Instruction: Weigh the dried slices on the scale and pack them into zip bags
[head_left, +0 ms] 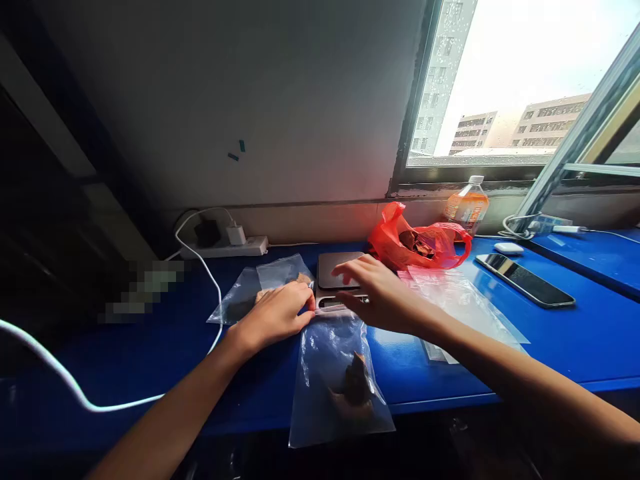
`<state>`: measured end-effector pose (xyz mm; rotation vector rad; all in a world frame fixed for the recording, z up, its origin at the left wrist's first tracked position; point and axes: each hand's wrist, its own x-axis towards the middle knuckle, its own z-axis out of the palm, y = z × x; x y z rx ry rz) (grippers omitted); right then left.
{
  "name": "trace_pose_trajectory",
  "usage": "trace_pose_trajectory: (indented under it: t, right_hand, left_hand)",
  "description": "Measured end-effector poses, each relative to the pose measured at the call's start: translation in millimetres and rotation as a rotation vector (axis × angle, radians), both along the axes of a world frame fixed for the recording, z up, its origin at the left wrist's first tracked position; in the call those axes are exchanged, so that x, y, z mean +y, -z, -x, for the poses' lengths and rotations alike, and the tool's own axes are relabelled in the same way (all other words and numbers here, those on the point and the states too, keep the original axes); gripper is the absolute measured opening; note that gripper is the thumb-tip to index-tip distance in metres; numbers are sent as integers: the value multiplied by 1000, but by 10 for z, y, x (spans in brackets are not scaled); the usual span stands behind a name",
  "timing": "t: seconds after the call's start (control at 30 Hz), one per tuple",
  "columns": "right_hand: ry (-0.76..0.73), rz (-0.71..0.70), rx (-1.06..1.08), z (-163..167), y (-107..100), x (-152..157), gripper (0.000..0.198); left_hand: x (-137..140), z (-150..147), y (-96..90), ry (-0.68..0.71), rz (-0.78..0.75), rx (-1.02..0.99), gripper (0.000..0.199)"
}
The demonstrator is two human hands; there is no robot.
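Note:
My left hand [287, 310] pinches the top left corner of a clear zip bag [327, 373]. Dark brown, dried-looking pieces [356, 380] lie low in that bag, which hangs partly over the table's front edge. Above the bag's top right, my right hand [377, 293] is held with its fingers apart and nothing in it. A small flat scale [336, 270] sits just behind the bag's mouth, partly covered by my right hand. Beside my left hand lie two more clear bags [280, 270] with brownish contents, partly hidden by the hand.
A red plastic bag [390, 243] with brown pieces stands at the back, near an orange drink bottle [467, 207]. Flat clear zip bags [450, 300] lie to the right, then a phone [525, 279] and a white case [509, 249]. A power strip [255, 247] and white cable [213, 280] are left.

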<state>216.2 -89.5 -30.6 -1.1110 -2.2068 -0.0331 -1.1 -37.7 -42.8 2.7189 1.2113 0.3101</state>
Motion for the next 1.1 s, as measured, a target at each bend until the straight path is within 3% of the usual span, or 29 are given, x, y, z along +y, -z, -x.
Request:
trace_pose_trajectory:
  t: [0.1,0.23,0.37,0.5,0.67,0.9,1.03,1.1]
  right_hand:
    - [-79,196,14,184,121,184,14]
    - [-132,522,284,117,224,197,10]
    - [-139,686,420,2,259,165,13]
    - [-305,855,623,4,313,203,24]
    - [-358,789,692,60,360,206,23]
    - [-83,480,300,2,335,263,14]
    - [-168,546,355,-23,270,240,7]
    - [-252,603,374,-18,227,191,15]
  left_hand:
    - [-5,6,-3,77,-31,54,11]
    - [-16,-23,4,242,-141,-9,14]
    - [-74,-81,-12,318,-209,-112,13]
    - [-123,-107,-35,334,-270,-193,13]
    - [-83,-103,5,362,-266,-192,9]
    - [-110,-131,19,481,-167,-243,11]
    - [-79,-91,-20,452,-114,-302,14]
    - [-30,-45,-22,393,-98,-322,14]
